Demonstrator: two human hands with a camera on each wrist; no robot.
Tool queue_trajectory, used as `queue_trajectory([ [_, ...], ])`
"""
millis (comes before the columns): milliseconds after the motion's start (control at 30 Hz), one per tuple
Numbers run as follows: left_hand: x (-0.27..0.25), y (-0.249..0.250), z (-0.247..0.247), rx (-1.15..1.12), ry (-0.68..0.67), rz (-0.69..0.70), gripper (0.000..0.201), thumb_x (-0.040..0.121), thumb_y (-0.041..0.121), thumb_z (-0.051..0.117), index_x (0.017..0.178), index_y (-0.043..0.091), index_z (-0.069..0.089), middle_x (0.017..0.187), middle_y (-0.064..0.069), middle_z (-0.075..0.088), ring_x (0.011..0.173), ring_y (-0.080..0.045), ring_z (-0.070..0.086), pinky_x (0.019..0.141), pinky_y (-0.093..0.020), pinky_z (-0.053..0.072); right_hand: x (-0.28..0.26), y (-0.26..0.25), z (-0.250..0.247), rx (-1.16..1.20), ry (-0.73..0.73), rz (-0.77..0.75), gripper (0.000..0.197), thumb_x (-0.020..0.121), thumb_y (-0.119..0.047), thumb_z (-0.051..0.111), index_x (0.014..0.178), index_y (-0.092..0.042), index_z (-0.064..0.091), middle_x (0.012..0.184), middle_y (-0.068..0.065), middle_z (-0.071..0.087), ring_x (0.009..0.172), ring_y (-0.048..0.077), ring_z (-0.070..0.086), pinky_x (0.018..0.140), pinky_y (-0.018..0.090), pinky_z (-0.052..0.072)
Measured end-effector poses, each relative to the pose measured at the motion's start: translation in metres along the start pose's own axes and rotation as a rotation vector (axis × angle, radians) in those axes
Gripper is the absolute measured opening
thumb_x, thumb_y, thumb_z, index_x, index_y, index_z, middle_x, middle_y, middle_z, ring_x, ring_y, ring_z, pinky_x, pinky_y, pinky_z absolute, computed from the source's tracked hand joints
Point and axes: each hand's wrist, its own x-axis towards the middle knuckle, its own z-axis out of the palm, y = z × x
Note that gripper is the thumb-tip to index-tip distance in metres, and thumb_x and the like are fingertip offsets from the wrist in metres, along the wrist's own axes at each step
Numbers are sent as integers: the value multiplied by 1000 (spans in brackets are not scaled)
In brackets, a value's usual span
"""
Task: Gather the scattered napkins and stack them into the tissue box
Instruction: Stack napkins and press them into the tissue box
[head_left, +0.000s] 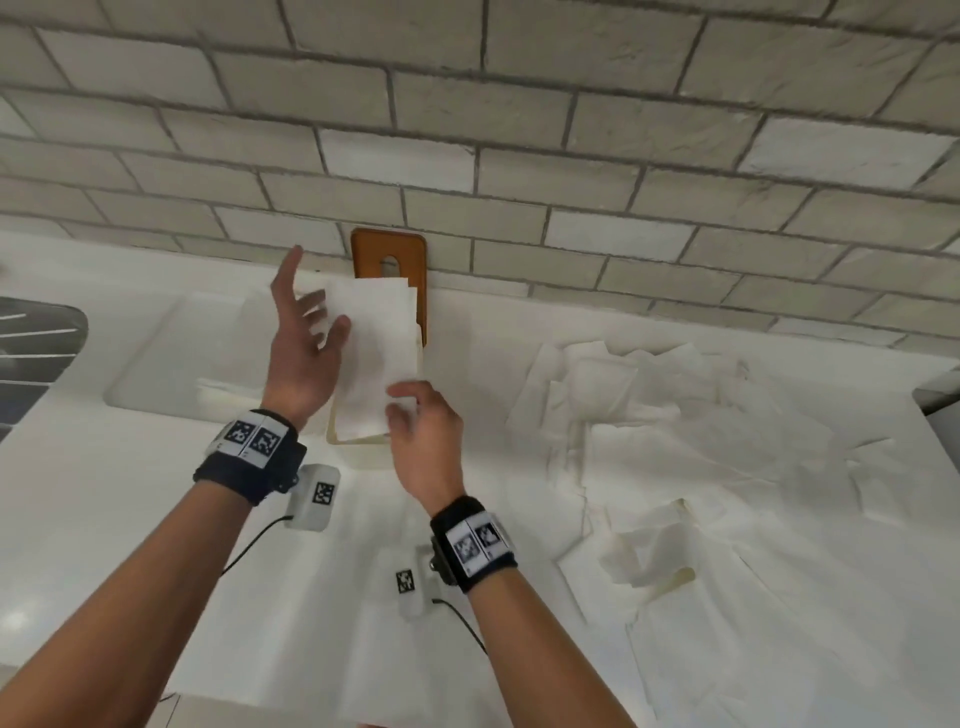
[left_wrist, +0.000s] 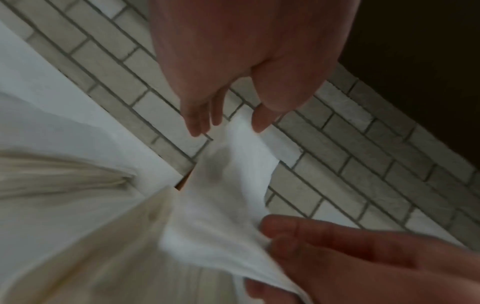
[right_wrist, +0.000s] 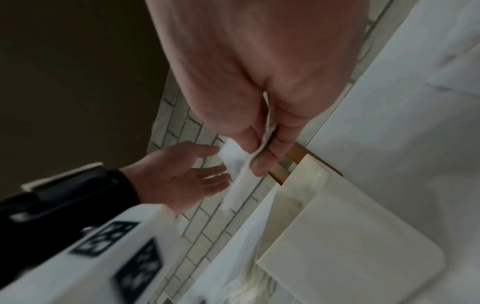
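Note:
My right hand (head_left: 402, 400) pinches the near end of a small stack of white napkins (head_left: 379, 343), holding it upright over the cream tissue box (head_left: 358, 445). The right wrist view shows thumb and fingers (right_wrist: 259, 164) clamped on the napkin edge (right_wrist: 233, 162). My left hand (head_left: 317, 301) is open with its fingers spread, just left of the stack, and its thumb is at the paper's edge. The box's brown wooden lid (head_left: 389, 249) leans against the tiled wall behind. Many loose napkins (head_left: 675, 441) lie scattered on the counter to the right.
The white counter (head_left: 130, 519) meets a grey tiled wall (head_left: 571, 130) at the back. A dark metal sink or rack (head_left: 31, 343) sits at the far left, with a shallow white recess (head_left: 171, 364) beside it. More napkins (head_left: 311, 649) lie near the front edge.

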Motion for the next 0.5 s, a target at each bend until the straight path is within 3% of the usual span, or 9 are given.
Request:
queue_trajectory([
  [33,2,-5,-3,59,15,-11,73,104,11,63,159,42,27,149,7,51,134,-23,54,109,-36,50,13,-2,9,-50,-65,71,22,105,-9,56,125,-13,66,124,9,70,111,24,69,100,28,53],
  [100,2,-19,-5,235,-11,-10,55,102,9,65,151,27,48,146,-6,58,132,-28,57,110,-42,49,33,-7,21,-200,-223,164,31,107,-9,52,138,-5,57,137,18,62,127,32,60,109,35,49],
  [167,-1,-36,-3,435,-136,-13,36,101,10,65,135,18,64,139,-13,64,129,-35,61,110,-43,46,43,-12,26,-389,-385,212,44,109,-11,51,150,4,43,149,25,52,137,40,54,115,42,47],
  [200,-4,-43,-1,496,-217,-10,31,101,11,65,130,20,67,138,-12,65,129,-36,61,110,-43,45,44,-15,27,-461,-446,216,48,109,-11,52,152,6,39,151,27,49,140,41,51,116,43,46],
  [267,-12,-50,6,646,-417,-50,32,102,23,63,133,32,61,144,-8,62,136,-36,54,112,-48,43,43,-19,28,-497,-479,217,42,109,-10,53,148,6,47,148,26,53,139,41,53,111,42,46],
  [367,-22,-51,20,1036,-764,-177,57,101,37,57,156,36,42,162,-2,43,148,-36,35,119,-59,32,35,-25,21,-479,-478,185,36,108,-10,54,140,5,54,138,29,58,128,45,59,102,44,50],
  [433,-24,-48,27,1099,-834,-246,57,103,40,51,159,36,38,168,-1,34,151,-38,30,122,-64,26,25,-28,7,-478,-417,144,39,106,-11,57,141,3,49,132,29,57,120,47,61,95,47,52],
  [500,-27,-49,30,1095,-786,-245,53,104,46,50,156,40,43,167,1,35,152,-38,27,123,-67,20,11,-28,-18,-433,-288,20,34,104,-12,57,136,-1,52,120,25,64,110,45,64,87,46,53],
])
